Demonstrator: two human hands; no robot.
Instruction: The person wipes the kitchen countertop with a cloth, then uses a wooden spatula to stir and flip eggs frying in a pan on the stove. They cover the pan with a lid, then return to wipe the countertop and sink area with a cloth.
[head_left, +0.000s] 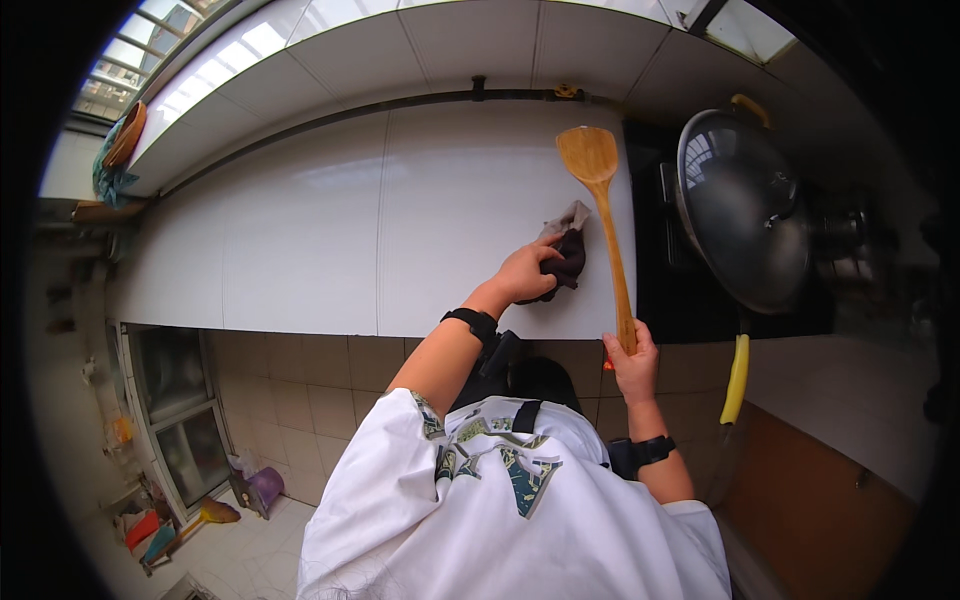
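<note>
A crumpled cloth (568, 259), dark maroon with a pale grey end, lies on the white tiled counter (300, 232). My left hand (529, 270) rests over it with the fingers pressed on and around the fabric. In my right hand (636, 364) is the handle end of a wooden wok spatula (613, 247), held at the counter's front edge. Its broad flat blade points away from me, near the back wall, just right of the cloth. A small red bit shows by my right thumb, too small to make out.
Right of the counter, a wok with a glass lid (750, 210) sits on the black gas stove (652, 300), its yellow handle (736, 379) jutting past the front edge. A dark pipe (330, 116) runs along the back wall. A broom (217, 511) and purple bin (266, 486) are on the floor.
</note>
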